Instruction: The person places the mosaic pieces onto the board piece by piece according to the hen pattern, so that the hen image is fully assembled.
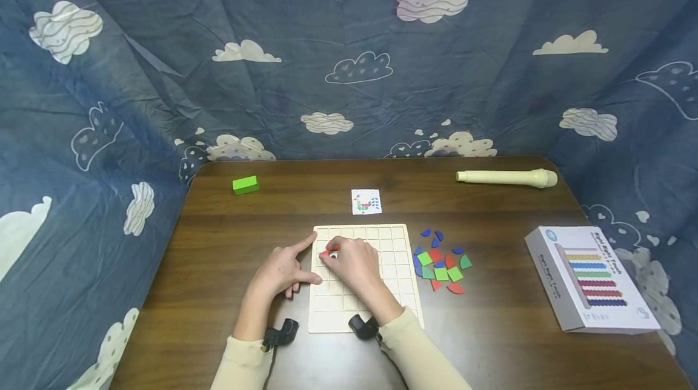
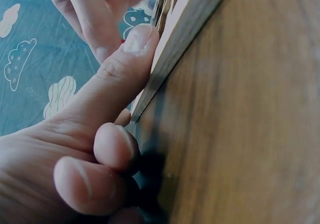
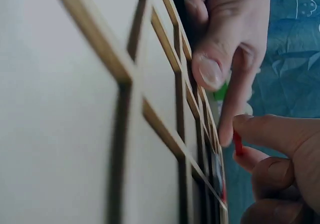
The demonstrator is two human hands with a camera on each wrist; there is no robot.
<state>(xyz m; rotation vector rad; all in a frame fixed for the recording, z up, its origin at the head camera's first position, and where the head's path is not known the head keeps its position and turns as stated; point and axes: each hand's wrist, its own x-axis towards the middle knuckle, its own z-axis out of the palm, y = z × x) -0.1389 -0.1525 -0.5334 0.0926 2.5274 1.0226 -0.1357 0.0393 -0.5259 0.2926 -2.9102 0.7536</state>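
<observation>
Wooden tabletop [image 1: 229,257]: gridded board [image 1: 392,293] steadied at 9 o'clock by outspread left hand [image 1: 280,272]; red piece [image 1: 329,252] pinched by right hand [image 1: 354,266].

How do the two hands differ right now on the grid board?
The left hand braces the grid board's left edge with thumb and forefinger, holding nothing; the right hand pinches a red piece. The left sits mostly on the table, the right over the board. Both touch the board.
</observation>
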